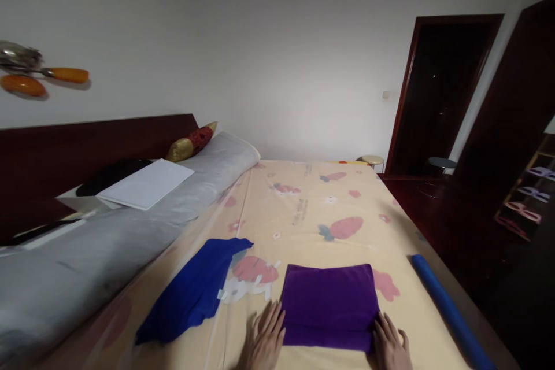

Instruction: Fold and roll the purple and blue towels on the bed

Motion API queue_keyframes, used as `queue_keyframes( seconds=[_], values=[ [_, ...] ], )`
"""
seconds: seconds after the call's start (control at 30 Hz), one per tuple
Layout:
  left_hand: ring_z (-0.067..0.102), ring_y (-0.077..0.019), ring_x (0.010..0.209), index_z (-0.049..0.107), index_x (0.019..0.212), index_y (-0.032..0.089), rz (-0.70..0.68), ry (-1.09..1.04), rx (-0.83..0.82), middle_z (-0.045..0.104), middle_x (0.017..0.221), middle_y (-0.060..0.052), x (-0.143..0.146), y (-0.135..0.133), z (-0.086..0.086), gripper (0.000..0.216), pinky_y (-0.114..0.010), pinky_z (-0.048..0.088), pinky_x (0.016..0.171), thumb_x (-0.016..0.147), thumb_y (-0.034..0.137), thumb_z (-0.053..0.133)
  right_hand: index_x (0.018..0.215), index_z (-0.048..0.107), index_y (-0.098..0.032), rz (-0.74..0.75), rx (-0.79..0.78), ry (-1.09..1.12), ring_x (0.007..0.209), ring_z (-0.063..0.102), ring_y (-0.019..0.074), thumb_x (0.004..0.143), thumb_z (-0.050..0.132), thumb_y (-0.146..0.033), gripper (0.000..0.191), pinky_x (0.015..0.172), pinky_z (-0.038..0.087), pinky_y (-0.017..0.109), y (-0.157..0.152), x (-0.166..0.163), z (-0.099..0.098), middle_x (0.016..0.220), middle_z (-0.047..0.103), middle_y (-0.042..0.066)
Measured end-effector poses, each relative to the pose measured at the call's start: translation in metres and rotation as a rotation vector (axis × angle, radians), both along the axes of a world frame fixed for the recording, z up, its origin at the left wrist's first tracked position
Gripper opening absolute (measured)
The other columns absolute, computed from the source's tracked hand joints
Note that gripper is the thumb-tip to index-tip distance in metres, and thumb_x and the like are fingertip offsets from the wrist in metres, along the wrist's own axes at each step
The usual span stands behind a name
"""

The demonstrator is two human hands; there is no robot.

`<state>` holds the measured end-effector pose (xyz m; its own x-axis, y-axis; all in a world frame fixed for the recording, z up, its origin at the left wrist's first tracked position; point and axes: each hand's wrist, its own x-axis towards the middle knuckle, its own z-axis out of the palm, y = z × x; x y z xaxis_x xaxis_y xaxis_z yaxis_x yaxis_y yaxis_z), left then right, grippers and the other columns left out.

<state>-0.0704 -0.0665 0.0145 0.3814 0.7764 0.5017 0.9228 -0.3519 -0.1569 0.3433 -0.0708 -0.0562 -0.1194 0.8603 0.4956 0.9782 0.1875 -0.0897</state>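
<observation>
A purple cloth (pixel 329 300) lies folded into a rectangle on the bed, with a narrow band along its near edge. My left hand (pixel 266 338) rests at the cloth's near left corner, fingers stretched out and touching its edge. At the near right corner, my right hand (pixel 392 342) has its fingertips on the cloth's edge and its thumb apart. To the left, a blue cloth (pixel 193 292) is spread out unevenly, with a small white tag on its edge. A blue rolled-up cloth (pixel 448 309) lies lengthwise along the bed's right edge.
The bed's sheet (pixel 312 248) is pale peach with printed carrots and rabbits. A long grey pillow (pixel 169 231) runs along the headboard (pixel 99 139), bearing a white flat board (pixel 147 184). Stools (pixel 441 163) stand beyond the bed, near a dark doorway (pixel 446 98).
</observation>
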Motion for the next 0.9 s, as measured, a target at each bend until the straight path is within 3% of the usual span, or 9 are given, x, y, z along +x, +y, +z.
queue_keyframes(
  seconds=[0.07,0.17,0.27,0.37,0.53,0.63,0.7,0.8,0.9],
  values=[
    [0.046,-0.0174,0.132,0.03,0.147,0.029,-0.092,0.032,-0.027,0.049,0.146,-0.001,0.023,0.0,0.001,0.052,-0.037,0.039,0.108,0.096,0.024,0.037,0.119,0.065,-0.027,0.083,-0.026,0.042,0.12,0.057,0.0297,0.079,0.053,-0.036,0.042,0.092,0.046,0.043,0.0,-0.03,0.007,0.135,0.057,0.006],
    [0.053,-0.0116,0.125,0.022,0.15,0.027,-0.303,0.027,-0.142,0.056,0.14,0.001,0.072,0.0,-0.001,0.057,-0.025,0.045,0.102,0.096,0.024,0.038,0.124,0.061,-0.033,0.349,-0.137,0.115,0.113,0.062,0.0209,0.09,0.047,-0.037,0.037,0.092,0.048,0.033,0.002,-0.085,0.023,0.128,0.063,0.0],
    [0.057,-0.0113,0.12,0.013,0.151,0.03,-0.391,-0.027,-0.259,0.057,0.138,0.003,0.101,0.002,-0.002,0.06,-0.025,0.048,0.098,0.097,0.03,0.038,0.129,0.056,-0.036,0.444,-0.175,0.147,0.111,0.063,0.019,0.094,0.043,-0.042,0.037,0.092,0.049,0.033,0.004,-0.112,0.033,0.126,0.064,-0.001],
    [0.051,-0.0132,0.128,0.01,0.149,0.038,-0.367,-0.017,-0.352,0.046,0.146,0.005,0.086,0.005,0.001,0.057,-0.031,0.047,0.101,0.098,0.036,0.036,0.125,0.059,-0.035,0.328,-0.088,0.103,0.114,0.062,0.0236,0.091,0.048,-0.038,0.036,0.091,0.049,0.039,0.007,-0.087,0.027,0.129,0.062,0.001],
    [0.048,-0.0196,0.131,0.021,0.147,0.038,-0.018,-0.027,-0.281,0.047,0.146,0.001,0.026,0.008,0.003,0.051,-0.043,0.042,0.104,0.098,0.034,0.035,0.119,0.062,-0.038,0.153,0.016,-0.065,0.123,0.054,0.0331,0.08,0.052,-0.026,0.042,0.086,0.047,0.05,0.008,-0.009,0.001,0.136,0.057,0.003],
    [0.045,-0.0246,0.134,0.021,0.147,0.035,0.072,-0.051,-0.192,0.044,0.148,-0.002,0.028,0.007,0.003,0.052,-0.051,0.038,0.106,0.097,0.033,0.036,0.123,0.061,-0.033,0.031,-0.021,-0.006,0.125,0.052,0.0339,0.082,0.05,-0.031,0.042,0.09,0.046,0.054,0.007,-0.011,0.0,0.138,0.054,0.007],
    [0.045,-0.0217,0.134,0.014,0.149,0.033,-0.017,-0.07,-0.183,0.043,0.149,-0.002,0.049,0.006,0.003,0.056,-0.045,0.039,0.108,0.097,0.029,0.035,0.127,0.059,-0.028,0.062,-0.101,0.073,0.126,0.052,0.0302,0.086,0.047,-0.034,0.043,0.095,0.046,0.049,0.008,-0.036,0.01,0.14,0.052,0.009],
    [0.051,-0.013,0.127,0.007,0.15,0.033,-0.272,-0.076,-0.284,0.048,0.145,0.003,0.09,0.006,0.001,0.057,-0.029,0.044,0.104,0.099,0.029,0.031,0.131,0.055,-0.03,0.326,-0.292,0.156,0.127,0.052,0.0222,0.092,0.04,-0.036,0.042,0.1,0.045,0.038,0.009,-0.085,0.03,0.139,0.053,0.004],
    [0.052,-0.0121,0.127,0.002,0.15,0.035,-0.377,-0.064,-0.374,0.045,0.146,0.004,0.113,0.01,0.0,0.06,-0.028,0.046,0.101,0.099,0.036,0.033,0.136,0.049,-0.032,0.477,-0.423,0.183,0.127,0.051,0.0213,0.094,0.038,-0.043,0.044,0.101,0.045,0.037,0.013,-0.112,0.042,0.139,0.053,0.002]
  ],
)
